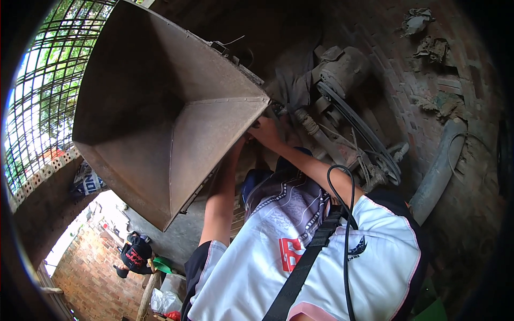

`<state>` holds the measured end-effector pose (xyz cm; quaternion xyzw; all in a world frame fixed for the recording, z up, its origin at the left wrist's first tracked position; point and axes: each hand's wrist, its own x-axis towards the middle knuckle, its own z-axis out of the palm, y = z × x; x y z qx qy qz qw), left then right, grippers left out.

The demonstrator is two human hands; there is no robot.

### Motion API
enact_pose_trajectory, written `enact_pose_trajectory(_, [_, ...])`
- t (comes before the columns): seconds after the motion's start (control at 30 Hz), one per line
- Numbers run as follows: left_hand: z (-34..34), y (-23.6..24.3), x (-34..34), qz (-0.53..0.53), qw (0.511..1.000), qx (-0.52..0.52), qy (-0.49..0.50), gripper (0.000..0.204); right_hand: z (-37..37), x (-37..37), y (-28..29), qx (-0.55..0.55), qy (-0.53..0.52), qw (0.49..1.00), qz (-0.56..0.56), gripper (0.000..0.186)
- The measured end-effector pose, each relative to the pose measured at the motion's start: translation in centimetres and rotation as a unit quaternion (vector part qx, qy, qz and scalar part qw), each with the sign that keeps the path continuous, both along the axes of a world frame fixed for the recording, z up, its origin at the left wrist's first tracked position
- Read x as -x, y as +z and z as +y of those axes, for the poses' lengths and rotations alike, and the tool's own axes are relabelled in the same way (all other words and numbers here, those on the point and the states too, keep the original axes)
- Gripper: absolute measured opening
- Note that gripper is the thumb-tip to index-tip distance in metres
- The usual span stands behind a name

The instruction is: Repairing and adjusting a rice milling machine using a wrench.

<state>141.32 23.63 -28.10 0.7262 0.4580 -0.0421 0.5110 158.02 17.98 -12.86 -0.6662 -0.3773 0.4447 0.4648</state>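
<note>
A big rusty metal hopper (160,107), funnel-shaped, fills the upper left. Both my arms reach up to its near corner. My right hand (265,131) rests against the machine parts just under that corner, its fingers partly hidden. My left hand (239,145) goes in beneath the hopper's edge, and only the wrist shows. Right of the hands sit a dusty motor (342,69) and a black drive belt (364,128) running down to a small pulley (388,168). What the hands hold is hidden.
A brick wall (428,107) with rags stuck on it rises at the right, with a grey pipe (439,171) leaning on it. A wire window grille (48,80) is at left. Another person in black (136,254) crouches at the lower left beside a green object (163,265).
</note>
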Motion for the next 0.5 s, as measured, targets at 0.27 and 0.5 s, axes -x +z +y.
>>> enact_pose_trajectory(0.27, [0.2, 11.1, -6.7, 0.179, 0.947, -0.253, -0.087, 0.066, 4.9, -9.0, -3.5, 0.074, -0.108, 0.991, -0.026, 0.037])
enact_pose_trajectory(0.5, [1.5, 13.3, -7.4, 0.140, 0.987, -0.038, -0.063, 0.069, 2.2, -10.5, -5.7, 0.078, -0.012, 0.993, -0.082, 0.034])
